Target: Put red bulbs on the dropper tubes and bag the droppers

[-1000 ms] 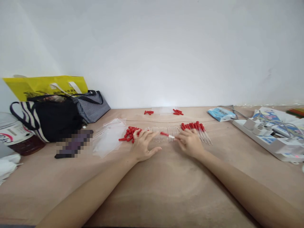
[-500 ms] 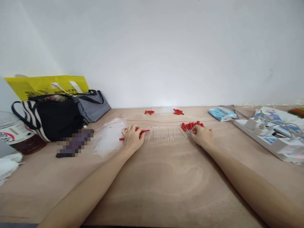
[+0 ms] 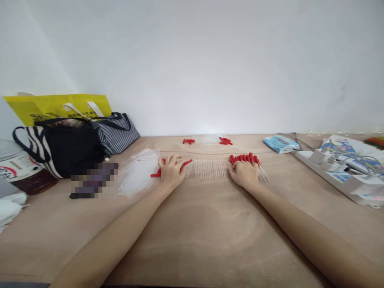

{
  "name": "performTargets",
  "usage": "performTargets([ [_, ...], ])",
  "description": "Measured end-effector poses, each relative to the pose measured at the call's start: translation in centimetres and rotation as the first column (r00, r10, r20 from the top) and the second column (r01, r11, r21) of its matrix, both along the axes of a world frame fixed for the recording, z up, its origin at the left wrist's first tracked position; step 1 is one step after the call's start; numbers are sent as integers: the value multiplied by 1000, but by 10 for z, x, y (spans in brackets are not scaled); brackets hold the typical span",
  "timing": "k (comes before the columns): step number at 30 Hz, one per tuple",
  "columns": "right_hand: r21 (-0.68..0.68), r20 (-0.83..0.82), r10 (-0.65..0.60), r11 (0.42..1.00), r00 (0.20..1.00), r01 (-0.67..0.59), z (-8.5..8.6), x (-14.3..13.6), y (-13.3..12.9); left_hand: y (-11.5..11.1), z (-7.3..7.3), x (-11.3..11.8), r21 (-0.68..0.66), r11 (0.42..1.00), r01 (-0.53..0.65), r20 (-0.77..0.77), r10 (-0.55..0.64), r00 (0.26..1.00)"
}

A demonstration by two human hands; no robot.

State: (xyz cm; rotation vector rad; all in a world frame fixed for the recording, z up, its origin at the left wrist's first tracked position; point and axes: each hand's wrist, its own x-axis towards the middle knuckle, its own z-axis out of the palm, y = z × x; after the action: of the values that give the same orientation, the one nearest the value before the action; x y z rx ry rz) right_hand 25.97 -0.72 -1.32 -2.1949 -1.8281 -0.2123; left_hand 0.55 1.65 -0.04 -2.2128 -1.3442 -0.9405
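My left hand (image 3: 172,171) rests over several thin red pieces (image 3: 155,175), its fingers bent and somewhat apart; the pieces stick out on both sides of it. What its fingertips grip is hidden. My right hand (image 3: 245,173) lies with curled fingers at the near side of a row of red-capped sticks (image 3: 251,157), whose pale ends show to its right. Its fingertips are hidden. Between the hands is a row of thin clear sticks (image 3: 210,169). Clear plastic bags (image 3: 136,176) lie left of my left hand.
Farther back are two small red piles (image 3: 189,141) (image 3: 225,141) beside a clear packet (image 3: 210,139). At left stand bags (image 3: 72,150), a bottle (image 3: 33,178) and a blurred dark object (image 3: 94,180). At right are a blue tissue pack (image 3: 281,144) and a power strip (image 3: 339,176).
My right hand has moved left along the red-capped row, uncovering the pale stick ends at its right. My left hand has shifted slightly right and up, and the red pieces under it have turned a little.
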Motion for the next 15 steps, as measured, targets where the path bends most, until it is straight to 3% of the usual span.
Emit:
performTargets([
  [4, -19, 47, -21, 1000, 999, 22, 0, -2, 0, -27, 4, 14, -122, 957, 261, -29, -267, 963],
  [6, 5, 85, -17, 1000, 996, 16, 0, -3, -1, -40, 4, 20, -198, 923, 330, -32, -342, 939],
  [12, 167, 101, 43, 984, 994, -60, -4, 1, -10, -50, 0, 24, -329, 876, 351, -2, -373, 928],
  [15, 314, 0, 236, 923, 972, -224, -6, 3, -15, -46, -4, 26, -344, 864, 369, -5, -394, 919],
])
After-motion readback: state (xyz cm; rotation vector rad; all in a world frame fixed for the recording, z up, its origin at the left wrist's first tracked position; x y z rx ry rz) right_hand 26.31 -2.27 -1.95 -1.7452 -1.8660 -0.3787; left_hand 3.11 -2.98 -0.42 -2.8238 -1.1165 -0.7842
